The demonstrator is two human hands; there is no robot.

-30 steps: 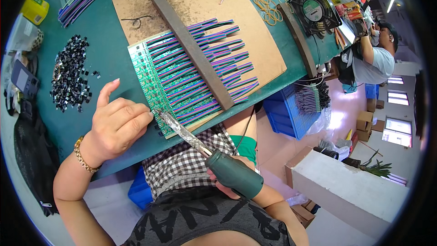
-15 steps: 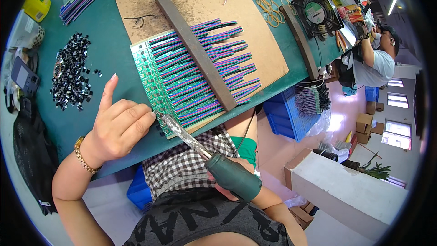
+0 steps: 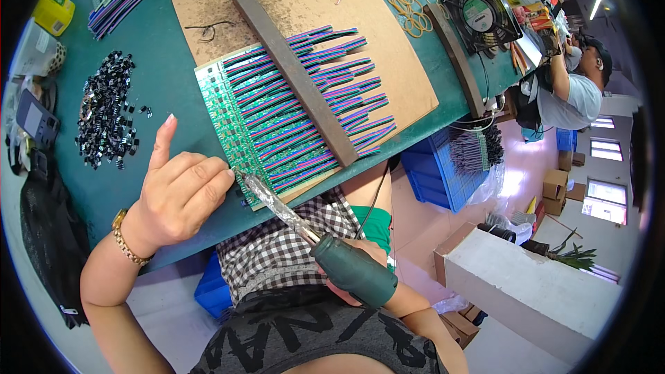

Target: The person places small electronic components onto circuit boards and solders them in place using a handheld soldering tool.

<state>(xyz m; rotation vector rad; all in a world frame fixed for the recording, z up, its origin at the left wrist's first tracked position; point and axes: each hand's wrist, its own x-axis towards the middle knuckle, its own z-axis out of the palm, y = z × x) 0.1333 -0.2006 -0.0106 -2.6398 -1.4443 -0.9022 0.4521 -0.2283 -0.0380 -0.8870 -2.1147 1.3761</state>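
Note:
A soldering iron [image 3: 355,271] with a dark green handle is gripped in my right hand [image 3: 337,292]. Its silvery shaft slants up and left, the tip at the near left edge of a green circuit board panel [image 3: 216,100]. Close to that tip, the fingertips of my left hand [image 3: 181,194] are pinched together at the panel's edge, one finger raised; whatever they hold is hidden. Rows of black, red and blue multicolored wires [image 3: 357,100] run rightward from the panel. Across them lies a long brown bar [image 3: 294,76].
Left of the panel is a pile of small black parts [image 3: 107,111]. Cardboard [image 3: 409,76] lies under the wires. Rubber bands [image 3: 415,22], a second bar [image 3: 454,59] and a black fan [image 3: 479,15] sit to the right. Beyond works another person [image 3: 578,93]; a blue crate [image 3: 443,173] stands below.
The panel, wires and bar appear shifted very slightly left in the picture. Both hands keep nearly the same pose, with the iron's tip still by the left fingertips.

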